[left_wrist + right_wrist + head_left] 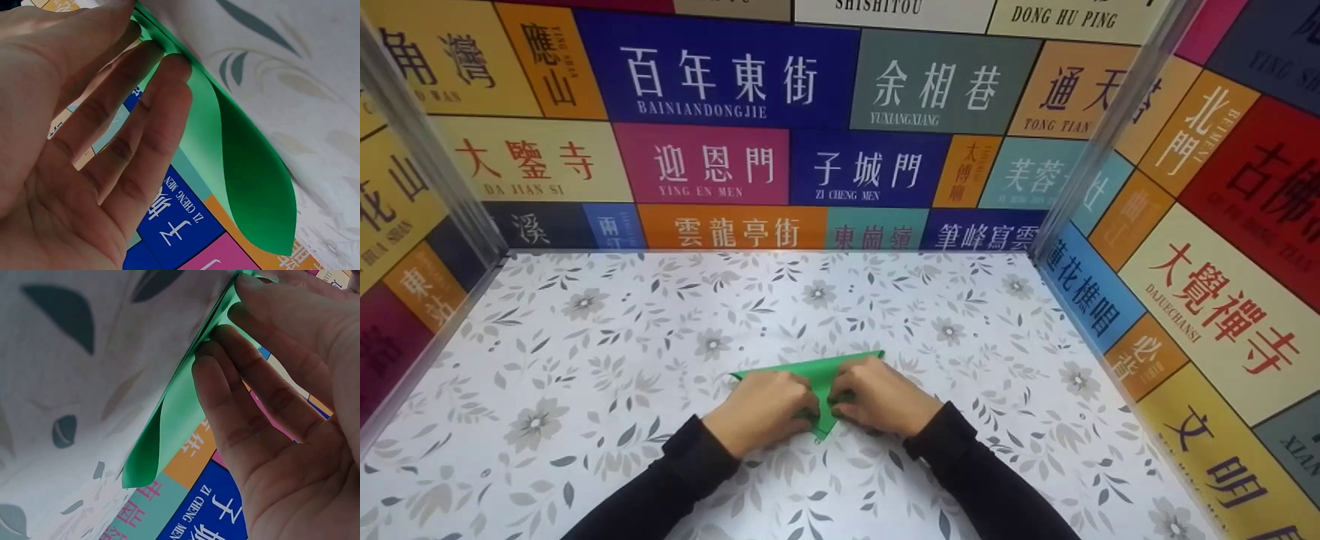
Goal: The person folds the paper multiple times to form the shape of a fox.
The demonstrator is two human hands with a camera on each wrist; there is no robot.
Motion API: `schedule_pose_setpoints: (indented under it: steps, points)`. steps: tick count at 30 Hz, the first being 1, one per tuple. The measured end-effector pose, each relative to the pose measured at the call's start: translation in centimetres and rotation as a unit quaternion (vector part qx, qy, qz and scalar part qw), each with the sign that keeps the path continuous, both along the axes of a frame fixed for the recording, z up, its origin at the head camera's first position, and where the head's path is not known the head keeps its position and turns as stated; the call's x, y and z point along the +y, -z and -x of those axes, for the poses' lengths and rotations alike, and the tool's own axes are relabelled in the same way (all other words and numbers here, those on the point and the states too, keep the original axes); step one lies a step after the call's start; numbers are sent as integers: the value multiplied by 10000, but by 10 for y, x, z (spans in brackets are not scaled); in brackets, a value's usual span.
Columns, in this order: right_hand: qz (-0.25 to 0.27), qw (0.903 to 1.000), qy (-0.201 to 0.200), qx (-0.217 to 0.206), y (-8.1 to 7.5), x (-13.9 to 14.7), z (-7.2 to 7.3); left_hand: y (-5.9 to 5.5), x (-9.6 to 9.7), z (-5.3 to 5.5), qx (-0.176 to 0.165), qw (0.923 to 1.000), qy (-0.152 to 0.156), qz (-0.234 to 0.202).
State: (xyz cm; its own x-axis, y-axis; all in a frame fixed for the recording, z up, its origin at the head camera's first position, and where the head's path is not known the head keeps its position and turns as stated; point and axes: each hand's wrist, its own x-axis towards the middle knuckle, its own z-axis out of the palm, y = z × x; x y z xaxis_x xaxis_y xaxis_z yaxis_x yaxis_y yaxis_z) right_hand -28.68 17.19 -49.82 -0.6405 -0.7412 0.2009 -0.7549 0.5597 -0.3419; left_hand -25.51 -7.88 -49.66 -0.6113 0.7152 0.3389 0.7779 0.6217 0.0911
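Observation:
A folded sheet of green paper (819,371) lies on the table in the head view, its far edge straight and its near end narrowing to a point. My left hand (769,409) is on its left part and my right hand (877,396) on its right, with thumbs and fingertips pinching the paper close to the middle. In the left wrist view, the left hand (95,124) has its bent fingertips against the green paper (259,191), whose free end curls up. From the right wrist, the right hand (292,399) likewise touches the green paper (143,458), with its far corner curled.
The table (607,360) has a white cover with grey flowers and leaves. Coloured panels with Chinese characters (720,79) stand behind it and on both sides, with clear strips (1117,112) at the corners.

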Motion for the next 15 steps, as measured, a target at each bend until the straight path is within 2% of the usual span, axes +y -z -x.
schedule_pose_setpoints:
  steps: [9,15]
  points:
    - [44,9999,136,-24,-7,1,-3,1,0,0,62,9998,82,-140]
    - [265,9993,263,44,-12,4,-3,4,-2,0,118,9995,167,-239]
